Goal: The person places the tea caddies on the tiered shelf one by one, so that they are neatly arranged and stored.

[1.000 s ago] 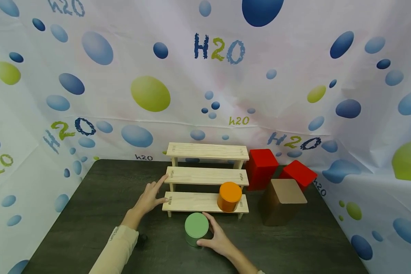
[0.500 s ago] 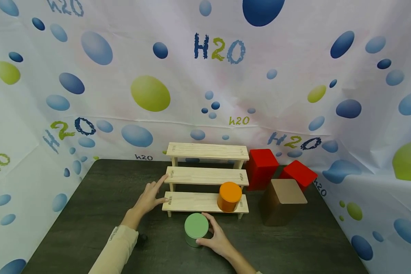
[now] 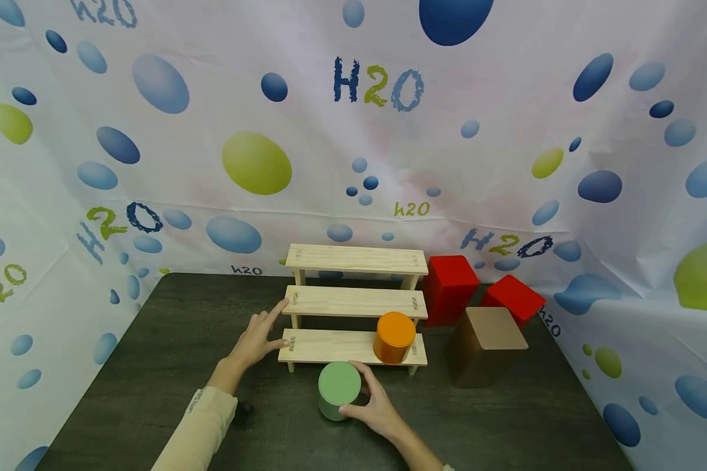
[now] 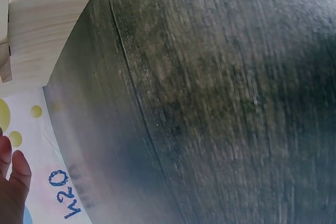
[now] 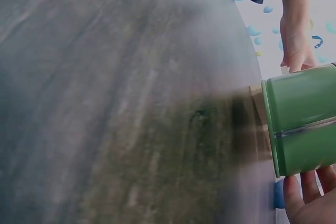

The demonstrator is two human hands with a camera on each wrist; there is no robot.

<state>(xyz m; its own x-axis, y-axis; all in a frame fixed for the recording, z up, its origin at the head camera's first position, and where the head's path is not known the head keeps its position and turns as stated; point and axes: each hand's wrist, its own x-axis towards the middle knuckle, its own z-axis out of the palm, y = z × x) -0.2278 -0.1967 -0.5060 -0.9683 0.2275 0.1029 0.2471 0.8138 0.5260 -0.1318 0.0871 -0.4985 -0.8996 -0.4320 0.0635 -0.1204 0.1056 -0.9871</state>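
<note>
A green tin with a round lid stands upright just in front of the stepped wooden shelf. My right hand grips it from the right, thumb on the near side and fingers behind. In the right wrist view the side of the green tin shows a seam, with fingertips against it. My left hand touches the shelf's left end: the index finger reaches the middle board and the thumb the lowest one. An orange tin sits on the right of the lowest board.
Right of the shelf stand a tall red box, a tilted red block and a brown box. A printed curtain hangs behind the dark table. The shelf's wooden side shows in the left wrist view.
The green tin, held in my right hand, has risen slightly and shifted a little toward the shelf. My left hand stays at the shelf's left end.
</note>
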